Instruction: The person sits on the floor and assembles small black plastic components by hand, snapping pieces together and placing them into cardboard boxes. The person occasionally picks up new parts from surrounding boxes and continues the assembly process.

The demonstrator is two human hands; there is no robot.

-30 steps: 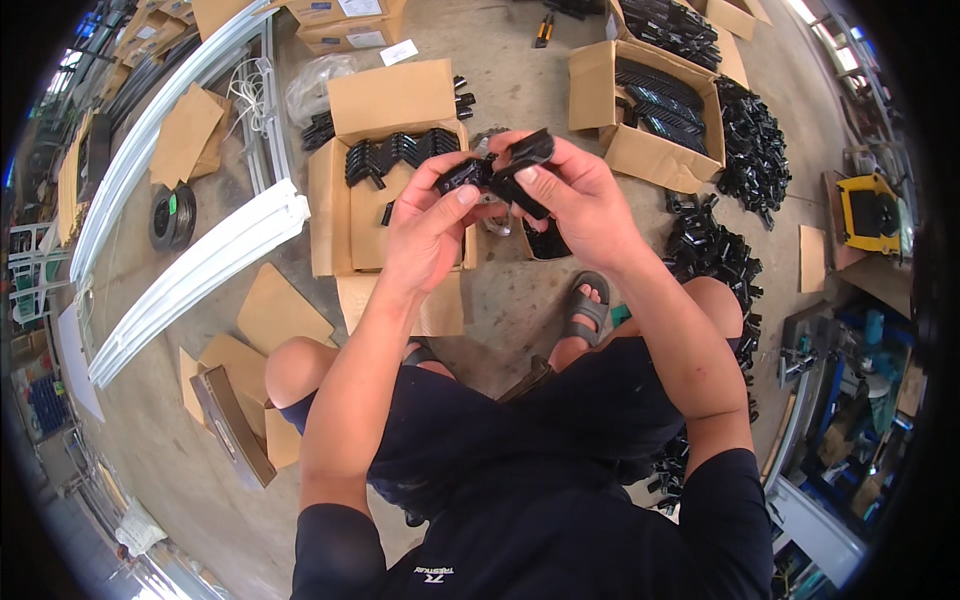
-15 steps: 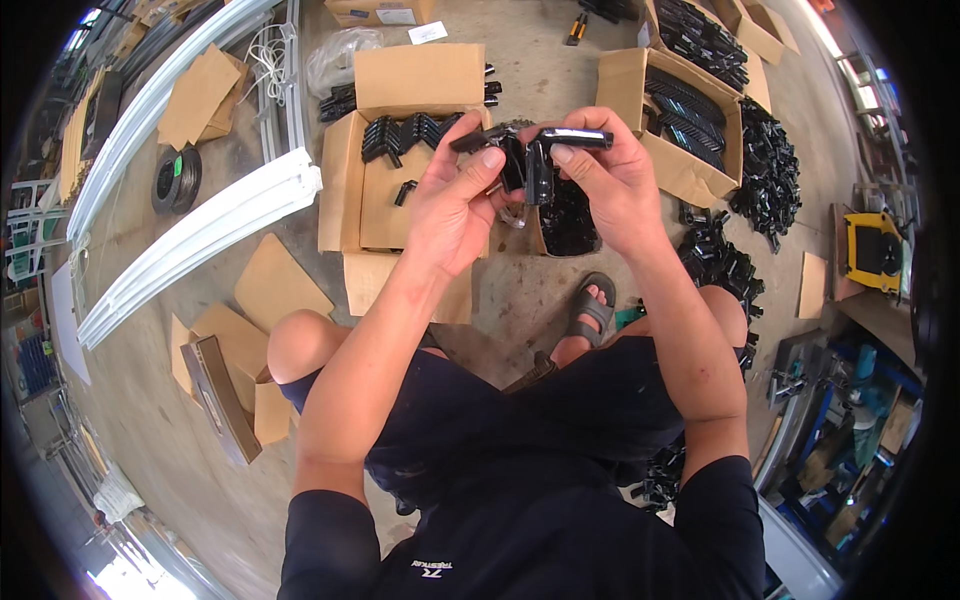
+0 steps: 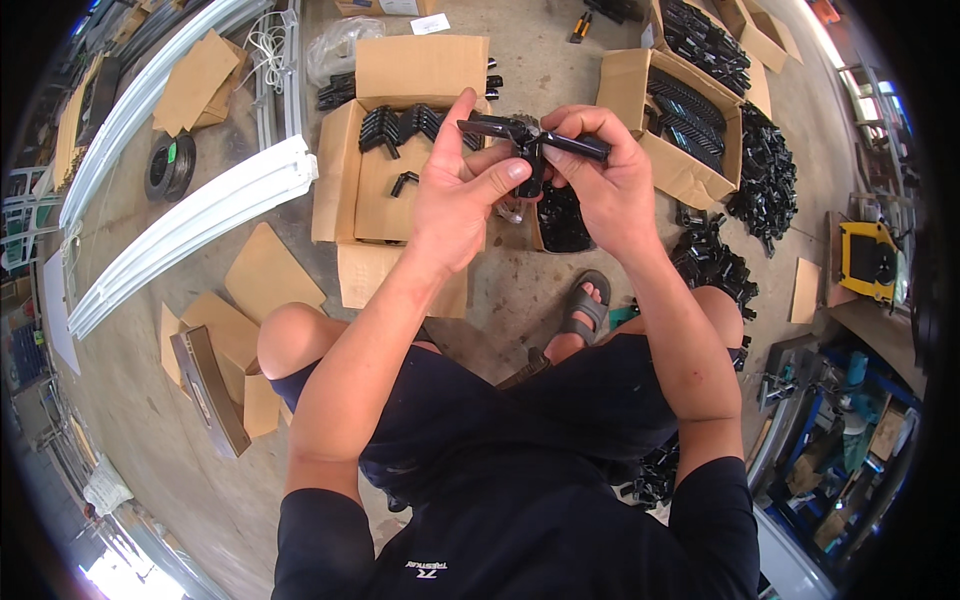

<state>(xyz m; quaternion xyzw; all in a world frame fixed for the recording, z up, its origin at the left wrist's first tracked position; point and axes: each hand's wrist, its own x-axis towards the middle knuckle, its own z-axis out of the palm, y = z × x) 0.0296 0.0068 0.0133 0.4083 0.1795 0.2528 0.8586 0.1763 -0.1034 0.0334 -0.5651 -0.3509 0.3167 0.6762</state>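
Observation:
Both my hands hold a black plastic bracket assembly [image 3: 530, 145] up in front of me, above the floor. My left hand [image 3: 460, 195] pinches its left arm between thumb and fingers. My right hand [image 3: 605, 180] grips its right arm, thumb pressing near the middle joint. Beneath the hands lies an open cardboard box [image 3: 385, 190] with a few black brackets [image 3: 400, 125] along its far side. A small container of black parts [image 3: 563, 220] sits on the floor right under my right hand.
A second open box [image 3: 665, 150] of black parts stands at the right, with a loose heap of black parts [image 3: 765, 170] beyond it. White profiles [image 3: 190, 225] lie at the left, with cardboard pieces [image 3: 265, 275] nearby. My sandalled foot [image 3: 585, 305] rests on the concrete.
The black parts have been brought together into one piece held flatter between my hands. The camera view has shifted slightly, and my hands sit a little lower in the picture.

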